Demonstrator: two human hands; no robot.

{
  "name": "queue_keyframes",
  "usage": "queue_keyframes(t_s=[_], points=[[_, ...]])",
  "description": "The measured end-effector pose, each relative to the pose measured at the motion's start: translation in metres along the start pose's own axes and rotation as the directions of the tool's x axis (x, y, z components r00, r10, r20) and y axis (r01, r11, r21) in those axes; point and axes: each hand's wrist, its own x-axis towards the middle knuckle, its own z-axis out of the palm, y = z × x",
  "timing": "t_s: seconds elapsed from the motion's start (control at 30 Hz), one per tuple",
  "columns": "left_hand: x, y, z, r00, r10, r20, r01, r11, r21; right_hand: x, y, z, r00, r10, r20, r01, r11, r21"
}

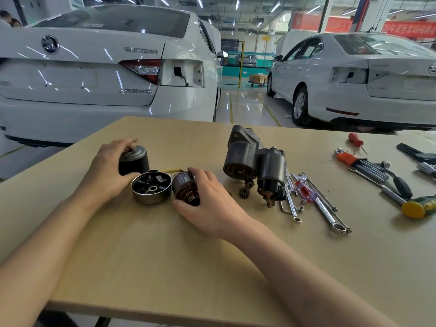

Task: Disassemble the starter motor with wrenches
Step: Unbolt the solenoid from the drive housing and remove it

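We note a light wooden table [146, 267] carrying the dismantled starter motor. The largest part, the drive housing with solenoid [256, 162], lies right of centre, apart from both hands. The left hand [107, 171] grips a black cylindrical casing [134, 160], fingers curled over its top and thumb against its near side. The right hand [210, 200] holds the copper-wound armature [185, 188], fingers wrapped over it and thumb beneath. Between them, touching neither hand that we can confirm, sits a silver end cap [151, 188], open side up. Wrenches [313, 201] lie right of the housing. Two small gears [246, 188] rest before the housing.
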Motion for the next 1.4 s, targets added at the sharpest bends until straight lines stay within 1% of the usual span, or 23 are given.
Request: queue_keyframes(t_s=[0.07,0.13,0.17,0.23,0.3,0.33,0.4,0.47,0.5,0.57,0.63,0.7,0.8,0.9,0.97,1.0,1.03,1.1,1.13,1.17,1.23,1.3,1.4], points=[[0.001,0.010,-0.003,0.982,-0.140,-0.126,0.106,0.964,-0.242,-0.001,-0.001,-0.003,1.000,-0.006,-0.005,0.006,1.000,0.018],[0.004,0.030,-0.007,0.949,-0.207,-0.236,0.100,0.913,-0.396,-0.003,-0.004,-0.009,0.998,-0.036,-0.050,0.038,0.998,0.051],[0.007,0.044,-0.008,0.949,-0.192,-0.252,0.069,0.902,-0.426,-0.005,-0.006,-0.015,0.992,-0.069,-0.108,0.075,0.995,0.059],[0.011,0.080,-0.006,0.976,-0.103,-0.190,0.002,0.882,-0.471,-0.008,-0.004,-0.035,0.939,-0.173,-0.299,0.185,0.983,0.014],[0.012,0.119,0.005,0.998,-0.011,-0.062,-0.022,0.860,-0.511,-0.012,0.010,-0.059,0.828,-0.259,-0.498,0.243,0.965,-0.098],[0.013,0.138,0.014,1.000,0.013,0.006,-0.008,0.858,-0.514,-0.014,0.020,-0.071,0.775,-0.264,-0.575,0.224,0.964,-0.141],[0.019,0.171,0.036,0.989,-0.025,0.148,0.097,0.857,-0.507,-0.019,0.044,-0.093,0.716,-0.160,-0.679,0.098,0.987,-0.129],[0.029,0.196,0.057,0.943,-0.142,0.302,0.282,0.825,-0.490,-0.023,0.067,-0.106,0.703,0.057,-0.709,-0.098,0.995,-0.017],[0.032,0.202,0.067,0.909,-0.203,0.365,0.368,0.801,-0.472,-0.023,0.077,-0.110,0.715,0.176,-0.677,-0.195,0.980,0.049],[0.035,0.205,0.085,0.842,-0.302,0.448,0.505,0.734,-0.454,-0.022,0.089,-0.111,0.751,0.382,-0.539,-0.345,0.922,0.173],[0.031,0.197,0.100,0.805,-0.347,0.481,0.569,0.682,-0.460,-0.019,0.095,-0.106,0.783,0.446,-0.434,-0.418,0.894,0.163],[0.026,0.189,0.107,0.804,-0.327,0.496,0.559,0.699,-0.446,-0.014,0.099,-0.099,0.802,0.422,-0.424,-0.418,0.902,0.106],[0.021,0.178,0.104,0.822,-0.247,0.513,0.469,0.806,-0.362,-0.009,0.103,-0.093,0.806,0.387,-0.448,-0.389,0.917,0.093],[0.018,0.169,0.095,0.847,-0.186,0.499,0.321,0.926,-0.199,-0.008,0.103,-0.092,0.796,0.401,-0.454,-0.364,0.915,0.171],[0.018,0.164,0.094,0.866,-0.183,0.466,0.277,0.950,-0.142,-0.008,0.100,-0.092,0.789,0.426,-0.443,-0.346,0.903,0.254],[0.018,0.165,0.094,0.869,-0.188,0.458,0.302,0.934,-0.190,-0.008,0.098,-0.090,0.786,0.426,-0.448,-0.332,0.902,0.275],[0.017,0.167,0.094,0.867,-0.191,0.461,0.349,0.892,-0.288,-0.009,0.096,-0.087,0.783,0.407,-0.470,-0.320,0.912,0.256],[0.016,0.170,0.098,0.867,-0.151,0.475,0.411,0.755,-0.511,-0.011,0.089,-0.083,0.788,0.308,-0.533,-0.294,0.949,0.114],[0.015,0.172,0.099,0.876,-0.111,0.470,0.407,0.692,-0.596,-0.012,0.086,-0.081,0.800,0.242,-0.548,-0.266,0.963,0.036],[0.013,0.172,0.100,0.890,-0.075,0.450,0.388,0.643,-0.660,-0.013,0.083,-0.081,0.812,0.188,-0.552,-0.233,0.973,-0.011],[0.012,0.172,0.097,0.922,-0.042,0.385,0.332,0.598,-0.730,-0.015,0.079,-0.082,0.807,0.129,-0.577,-0.175,0.984,-0.025],[0.015,0.178,0.090,0.959,-0.048,0.279,0.255,0.576,-0.777,-0.017,0.077,-0.086,0.754,0.067,-0.653,-0.109,0.994,-0.024],[0.015,0.189,0.079,0.992,-0.014,0.125,0.116,0.486,-0.866,-0.022,0.074,-0.091,0.670,-0.081,-0.738,0.027,0.996,-0.085]])
